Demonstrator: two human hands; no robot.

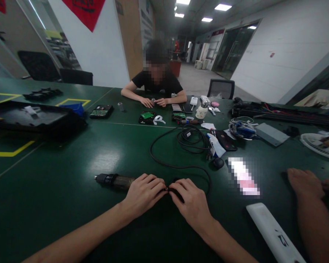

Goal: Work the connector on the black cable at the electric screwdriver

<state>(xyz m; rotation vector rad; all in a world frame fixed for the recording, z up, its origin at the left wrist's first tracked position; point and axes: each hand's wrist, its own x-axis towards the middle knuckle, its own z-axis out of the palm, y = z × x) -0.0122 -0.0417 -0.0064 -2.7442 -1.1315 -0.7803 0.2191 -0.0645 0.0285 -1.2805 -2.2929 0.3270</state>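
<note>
My left hand [144, 191] and my right hand [190, 202] lie close together on the green table [71, 175], fingertips nearly touching. Both curl around a dark tool [113, 180], a cylindrical electric screwdriver lying flat. Its barrel sticks out to the left of my left hand. My right hand covers the tool's rear end, where a black cable [178, 166] leaves and loops away across the table. The part between my fingertips is small and hard to make out.
A person in a black shirt [157, 82] sits opposite, hands on small parts. Circuit boards [101, 111], a black tray [30, 117], coiled cable [192, 138], a mouse [218, 162] and a white bar [274, 232] lie around. Another person's hand [304, 182] rests at right.
</note>
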